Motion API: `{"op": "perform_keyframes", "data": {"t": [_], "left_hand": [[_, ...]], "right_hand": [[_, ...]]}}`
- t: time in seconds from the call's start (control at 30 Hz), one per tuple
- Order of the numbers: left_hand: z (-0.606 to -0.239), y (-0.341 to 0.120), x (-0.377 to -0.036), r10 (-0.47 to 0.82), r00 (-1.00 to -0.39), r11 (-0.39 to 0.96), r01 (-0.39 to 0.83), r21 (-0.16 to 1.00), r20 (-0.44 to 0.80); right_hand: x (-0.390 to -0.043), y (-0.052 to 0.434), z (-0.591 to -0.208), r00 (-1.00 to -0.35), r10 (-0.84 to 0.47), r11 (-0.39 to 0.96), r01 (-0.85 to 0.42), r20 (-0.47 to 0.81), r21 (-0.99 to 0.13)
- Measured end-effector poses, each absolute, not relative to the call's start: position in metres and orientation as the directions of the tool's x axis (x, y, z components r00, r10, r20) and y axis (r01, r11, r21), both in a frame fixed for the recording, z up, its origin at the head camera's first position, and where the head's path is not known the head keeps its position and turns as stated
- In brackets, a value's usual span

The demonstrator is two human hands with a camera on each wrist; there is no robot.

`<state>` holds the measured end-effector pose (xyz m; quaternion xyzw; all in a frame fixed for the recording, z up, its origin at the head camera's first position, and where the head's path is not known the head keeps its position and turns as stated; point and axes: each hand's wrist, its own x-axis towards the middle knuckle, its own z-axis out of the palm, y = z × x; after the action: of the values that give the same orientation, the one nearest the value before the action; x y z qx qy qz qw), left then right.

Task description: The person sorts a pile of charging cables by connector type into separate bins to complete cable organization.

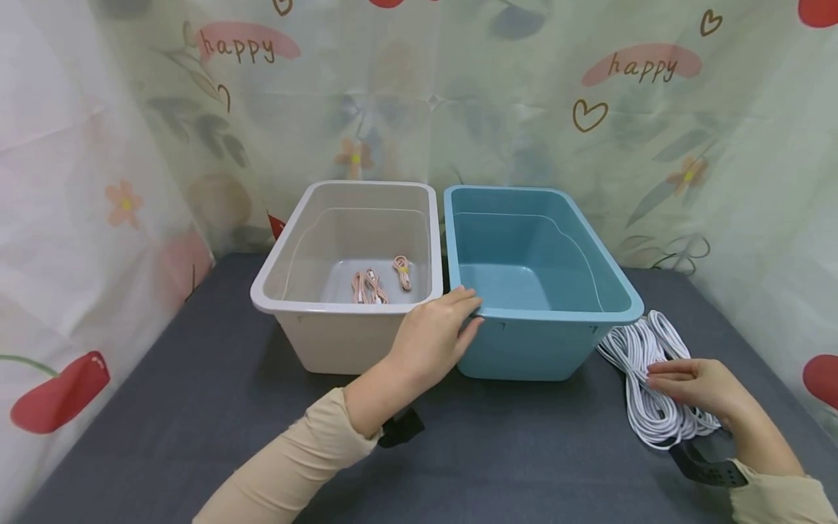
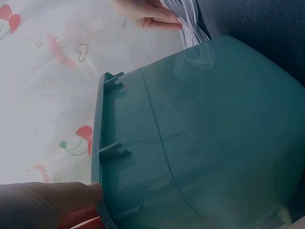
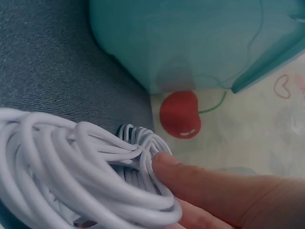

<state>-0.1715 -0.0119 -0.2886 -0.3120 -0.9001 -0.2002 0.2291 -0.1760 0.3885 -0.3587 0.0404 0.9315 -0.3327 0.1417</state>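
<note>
My left hand (image 1: 433,336) holds the near left corner of the blue bin's rim. The thumb and fingertips meet that rim in the left wrist view, where the blue bin (image 2: 200,138) fills much of the picture. At the right, my right hand (image 1: 710,393) pinches a coiled white cable (image 1: 644,371) at its gathered middle. From the right wrist, the thumb (image 3: 167,164) presses on the strands of the white cable (image 3: 71,162), and the other fingers are partly hidden behind the coil. The coil lies on the table beside the blue bin (image 1: 524,349).
A beige bin (image 1: 353,342) stands left of the blue one, with several small pink cable bundles (image 1: 369,287) on its floor. Both bins sit on a dark cloth-covered table (image 1: 216,407). A patterned curtain (image 1: 432,94) hangs behind and at both sides.
</note>
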Motion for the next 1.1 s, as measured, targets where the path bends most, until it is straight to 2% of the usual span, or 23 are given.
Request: {"op": "perform_keyframes", "data": {"t": [0.3,0.73,1.1], "left_hand": [[-0.293,-0.014,-0.174,0.456,-0.675,0.697,0.676,0.239,0.58],[-0.295,-0.015,-0.175,0.427,-0.665,0.67,0.688,0.28,0.612],[-0.298,-0.014,-0.176,0.426,-0.669,0.669,0.686,0.287,0.609]], "right_hand": [[-0.176,0.386,-0.362,-0.962,0.003,0.753,0.182,-0.273,-0.632],[-0.176,0.388,-0.366,-0.979,0.035,0.784,0.151,-0.201,-0.601],[-0.174,0.392,-0.37,-0.969,0.093,0.716,0.225,-0.23,-0.66]]}}
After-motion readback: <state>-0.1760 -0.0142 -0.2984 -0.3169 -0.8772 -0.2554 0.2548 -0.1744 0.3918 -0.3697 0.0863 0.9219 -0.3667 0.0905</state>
